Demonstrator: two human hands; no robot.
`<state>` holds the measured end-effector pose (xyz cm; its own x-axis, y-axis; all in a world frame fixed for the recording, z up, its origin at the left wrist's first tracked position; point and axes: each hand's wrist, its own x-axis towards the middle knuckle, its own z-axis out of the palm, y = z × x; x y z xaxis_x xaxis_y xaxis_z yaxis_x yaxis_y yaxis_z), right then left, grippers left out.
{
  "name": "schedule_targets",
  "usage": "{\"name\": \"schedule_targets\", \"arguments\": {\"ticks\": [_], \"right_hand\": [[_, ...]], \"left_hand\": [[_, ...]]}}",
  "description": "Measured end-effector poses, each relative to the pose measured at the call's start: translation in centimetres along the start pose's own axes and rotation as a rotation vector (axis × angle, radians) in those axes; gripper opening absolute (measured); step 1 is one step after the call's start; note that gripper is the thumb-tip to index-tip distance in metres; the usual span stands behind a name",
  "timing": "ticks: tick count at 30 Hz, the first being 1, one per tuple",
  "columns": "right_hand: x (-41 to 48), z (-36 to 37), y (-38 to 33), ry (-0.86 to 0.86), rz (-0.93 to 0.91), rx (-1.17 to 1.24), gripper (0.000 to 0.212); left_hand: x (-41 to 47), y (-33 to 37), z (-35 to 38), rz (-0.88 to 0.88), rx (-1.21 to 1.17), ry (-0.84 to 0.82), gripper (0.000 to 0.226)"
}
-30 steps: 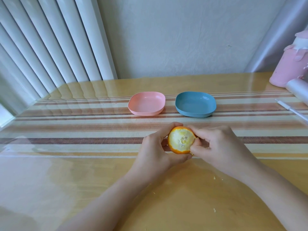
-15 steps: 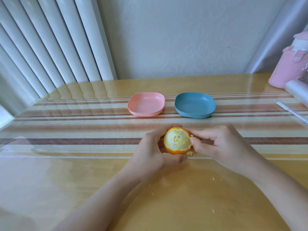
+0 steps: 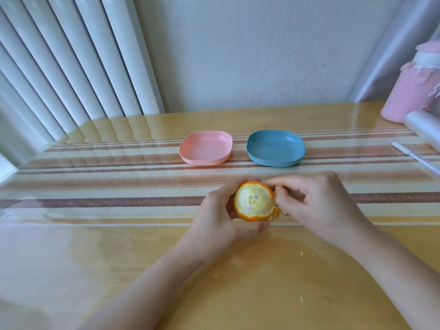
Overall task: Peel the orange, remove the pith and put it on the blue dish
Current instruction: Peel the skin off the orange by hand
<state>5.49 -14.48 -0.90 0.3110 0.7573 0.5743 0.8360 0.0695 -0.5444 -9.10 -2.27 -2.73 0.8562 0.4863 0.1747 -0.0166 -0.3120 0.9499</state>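
- The left hand (image 3: 221, 217), at frame centre, cups the orange (image 3: 254, 201); it should grip firmly without squeezing out juice.
- The orange's top is bared to pale, fuzzy pith, with rind still ringing its lower part.
- The blue dish (image 3: 273, 163), upper centre-right and well apart, holds nothing.
- The right hand (image 3: 319, 206) pinches the torn rind edge; pulling low should give 1 long strip.

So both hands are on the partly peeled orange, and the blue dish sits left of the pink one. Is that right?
Not quite: in the head view the blue dish sits right of the pink dish, not left. The left hand and right hand do hold the partly peeled orange.
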Motion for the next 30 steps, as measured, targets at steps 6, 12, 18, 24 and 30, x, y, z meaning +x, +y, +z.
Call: {"name": "schedule_targets", "arguments": {"ticks": [6, 12, 18, 24, 30], "right_hand": [[0.0, 0.2, -0.7, -0.12, 0.226, 0.219, 0.038], [0.3, -0.2, -1.3, -0.221, 0.39, 0.366, 0.021], [-0.3, 0.9, -2.0, -0.014, 0.298, 0.087, 0.022], [-0.5, 1.1, -2.4, 0.126, 0.158, -0.11, 0.021], [-0.3, 0.7, -1.8, 0.127, 0.164, -0.135, 0.021]], "left_hand": [[0.4, 0.0, -0.5, -0.064, -0.076, -0.069, 0.061], [0.3, -0.4, -0.1, -0.063, 0.056, 0.029, 0.056], [0.0, -0.3, 1.3, 0.068, 0.303, 0.229, 0.052], [0.0, -0.1, 1.8, 0.148, 0.4, 0.273, 0.051], [-0.1, -0.1, 1.6, 0.113, 0.314, 0.196, 0.053]]}}
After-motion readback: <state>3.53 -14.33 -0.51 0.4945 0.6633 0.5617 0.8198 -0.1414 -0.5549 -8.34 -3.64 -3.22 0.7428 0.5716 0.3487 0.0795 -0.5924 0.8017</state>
